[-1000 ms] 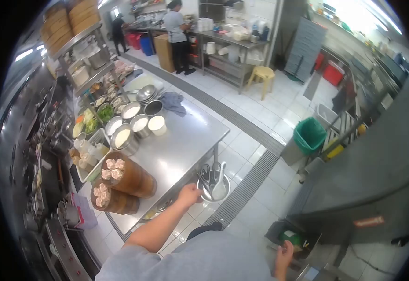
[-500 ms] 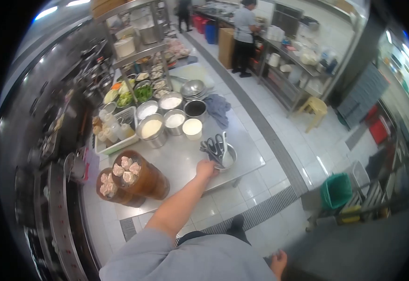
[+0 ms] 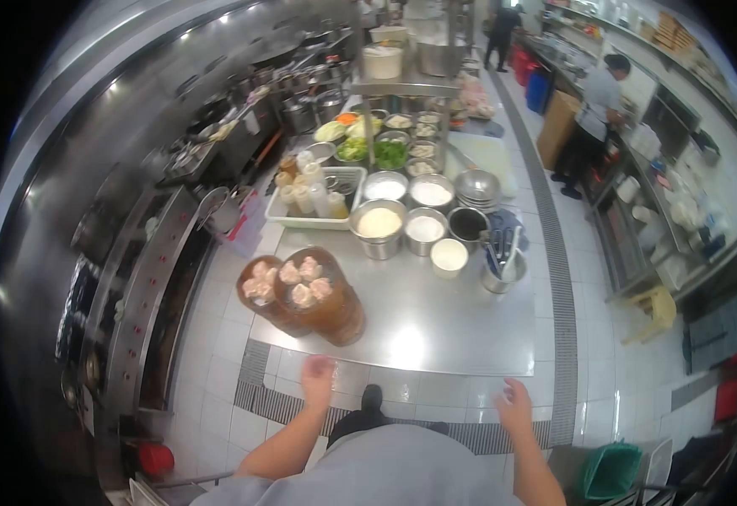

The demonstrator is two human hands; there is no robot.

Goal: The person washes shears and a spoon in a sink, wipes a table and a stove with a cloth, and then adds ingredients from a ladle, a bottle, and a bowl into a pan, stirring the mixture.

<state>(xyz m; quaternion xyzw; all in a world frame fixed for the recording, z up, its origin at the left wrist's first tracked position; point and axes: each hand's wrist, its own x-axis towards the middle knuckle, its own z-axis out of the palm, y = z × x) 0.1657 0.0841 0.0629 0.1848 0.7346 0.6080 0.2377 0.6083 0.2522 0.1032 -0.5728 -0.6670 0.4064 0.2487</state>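
My left hand (image 3: pixel 318 377) hangs just in front of the table's front edge, below the wooden steamer baskets (image 3: pixel 322 308); its fingers are loosely bent and hold nothing. Past the front right corner of the steel table (image 3: pixel 406 341), my right hand (image 3: pixel 514 403) is open, fingers apart and empty. Pale pink dumplings (image 3: pixel 303 283) sit on top of the two basket stacks. A metal pot (image 3: pixel 503 277) with scissors and other utensils stands by the right edge, beside a white tub (image 3: pixel 449 257). Neither hand touches anything.
Metal containers of white and cream contents (image 3: pixel 379 224), a bottle tray (image 3: pixel 314 221), vegetables (image 3: pixel 390 154) and stacked bowls (image 3: pixel 477 187) fill the table's back. Stoves line the left. One person (image 3: pixel 592 118) works at the right counter; another (image 3: pixel 501 38) stands farther back. A yellow stool (image 3: pixel 653 314) is at right.
My left hand has let go of the utensil pot and drawn back to the front edge. The pot stands farther back, near the tub. The view has turned left; my right hand is raised.
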